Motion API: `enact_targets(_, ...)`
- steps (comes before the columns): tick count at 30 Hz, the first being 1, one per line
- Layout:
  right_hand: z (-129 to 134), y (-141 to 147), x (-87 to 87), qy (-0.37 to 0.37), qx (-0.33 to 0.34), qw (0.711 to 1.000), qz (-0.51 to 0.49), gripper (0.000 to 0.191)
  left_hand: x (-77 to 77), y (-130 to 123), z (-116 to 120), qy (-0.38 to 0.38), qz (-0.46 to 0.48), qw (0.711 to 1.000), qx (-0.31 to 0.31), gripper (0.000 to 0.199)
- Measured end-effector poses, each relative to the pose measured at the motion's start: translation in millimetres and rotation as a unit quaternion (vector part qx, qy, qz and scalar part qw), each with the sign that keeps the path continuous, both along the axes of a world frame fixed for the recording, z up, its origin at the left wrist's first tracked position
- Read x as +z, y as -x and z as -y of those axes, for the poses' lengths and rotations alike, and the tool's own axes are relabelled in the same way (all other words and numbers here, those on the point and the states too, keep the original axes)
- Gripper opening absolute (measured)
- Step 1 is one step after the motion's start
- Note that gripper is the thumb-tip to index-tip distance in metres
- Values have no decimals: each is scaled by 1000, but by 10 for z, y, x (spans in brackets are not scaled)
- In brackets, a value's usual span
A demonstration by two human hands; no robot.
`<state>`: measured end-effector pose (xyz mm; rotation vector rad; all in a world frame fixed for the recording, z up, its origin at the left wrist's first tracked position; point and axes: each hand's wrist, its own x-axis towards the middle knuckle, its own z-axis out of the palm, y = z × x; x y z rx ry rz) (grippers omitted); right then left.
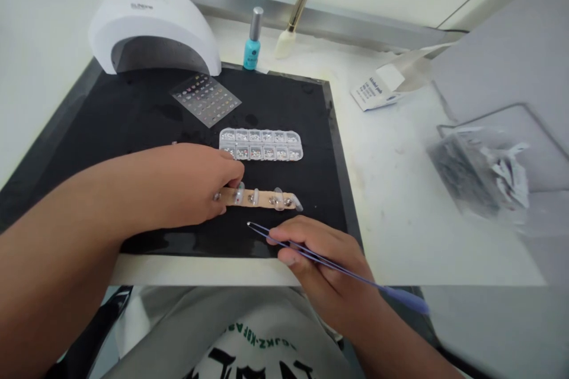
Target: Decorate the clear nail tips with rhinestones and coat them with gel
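Note:
My left hand (pixel 195 180) grips the left end of a flat wooden stick (pixel 260 198) lying on a black mat (pixel 288 100). Several transparent false nail tips (pixel 278 198) with rhinestones are stuck along the stick. My right hand (pixel 320 266) is shut on slim blue tweezers (pixel 306 251), whose tips point left just below the stick, not touching it. Above the stick lies a transparent compartment case of rhinestones (pixel 261 144), with my left fingertips close to its lower edge. A sheet of nail stickers (pixel 205 99) lies farther back on the mat.
A white UV nail lamp (pixel 153 23) stands at the mat's back edge, near a teal polish bottle (pixel 253 41) and a cream gold-capped tube (pixel 287 35). An alcohol pad packet (pixel 371 93) and a blurred transparent bag (pixel 478 174) lie right.

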<state>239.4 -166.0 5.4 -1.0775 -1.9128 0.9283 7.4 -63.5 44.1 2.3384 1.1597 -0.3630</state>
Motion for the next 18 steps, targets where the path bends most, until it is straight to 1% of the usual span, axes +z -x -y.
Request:
enact_targets(8, 6, -11, -23, -13, 9, 1000, -1, 14, -9, 7, -18, -2, 16, 1000, -4, 7)
enact_targets(15, 11, 7, -11, -21, 8, 998, -63, 12, -21, 16, -7, -9, 24, 1000, 1, 6)
enact_targets(18, 58, -51, 5, -34, 0, 995, -96, 14, -40, 32, 2, -2, 18, 1000, 5, 6)
